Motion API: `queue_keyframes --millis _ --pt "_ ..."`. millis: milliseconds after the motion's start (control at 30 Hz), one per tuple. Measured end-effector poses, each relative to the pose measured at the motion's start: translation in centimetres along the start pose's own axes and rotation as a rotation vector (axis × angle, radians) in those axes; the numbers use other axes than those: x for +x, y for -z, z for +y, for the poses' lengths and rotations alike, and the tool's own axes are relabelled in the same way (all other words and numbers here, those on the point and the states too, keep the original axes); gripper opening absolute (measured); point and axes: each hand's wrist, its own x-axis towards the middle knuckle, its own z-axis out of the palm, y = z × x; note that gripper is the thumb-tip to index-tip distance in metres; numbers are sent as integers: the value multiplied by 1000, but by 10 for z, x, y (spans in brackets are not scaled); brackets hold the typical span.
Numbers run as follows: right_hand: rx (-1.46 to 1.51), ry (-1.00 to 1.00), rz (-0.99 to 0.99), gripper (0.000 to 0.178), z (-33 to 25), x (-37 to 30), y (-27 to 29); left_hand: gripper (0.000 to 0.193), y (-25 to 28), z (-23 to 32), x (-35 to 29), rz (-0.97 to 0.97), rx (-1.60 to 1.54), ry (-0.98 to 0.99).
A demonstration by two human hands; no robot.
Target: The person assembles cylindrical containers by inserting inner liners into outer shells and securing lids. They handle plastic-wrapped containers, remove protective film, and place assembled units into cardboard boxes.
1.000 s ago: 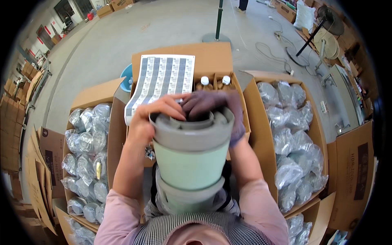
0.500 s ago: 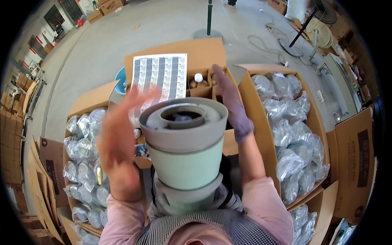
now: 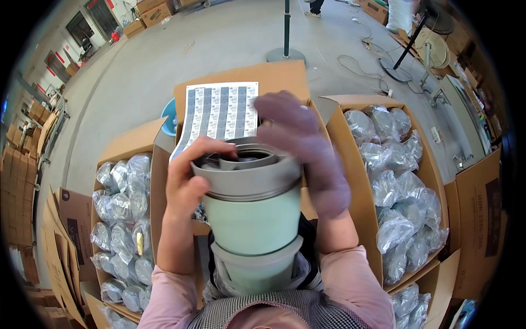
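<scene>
In front of my body stands a pale green, rounded vessel [image 3: 254, 222] with a grey collar [image 3: 246, 183] and a round dark opening inside its top. Below it a grey ring and a second green part show near my lap. My bare left hand [image 3: 189, 178] grips the collar's left side, its fingers bent over the rim and the thumb against the outside. At the right rim is my right hand [image 3: 315, 156], in a grey-purple glove and smeared by motion. Its fingers are too blurred to read, and whether they touch the vessel is unclear.
A sheet of printed labels [image 3: 219, 118] leans on an open carton behind the vessel. Cartons of plastic-wrapped items [image 3: 121, 189] flank me, with more wrapped items [image 3: 402, 189] on the right. A blue basin [image 3: 169, 118] and a green post [image 3: 286, 33] stand beyond; cables lie on the floor.
My left hand has come in from beside the vessel and taken hold of its collar. My right hand has swung inward over the right rim. The view has shifted slightly.
</scene>
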Motion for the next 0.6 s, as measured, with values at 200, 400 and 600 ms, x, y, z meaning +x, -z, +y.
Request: queue_keyframes --millis 200,400,600 --pt "473 -380 110 61 76 -53 -12 98 -24 32 9 268 204 -322" --pt "554 -867 266 85 65 24 -18 75 10 -37 9 -68 -453 177" --pt "-555 -102 517 37 117 15 -32 46 1 -103 32 202 -698 430"
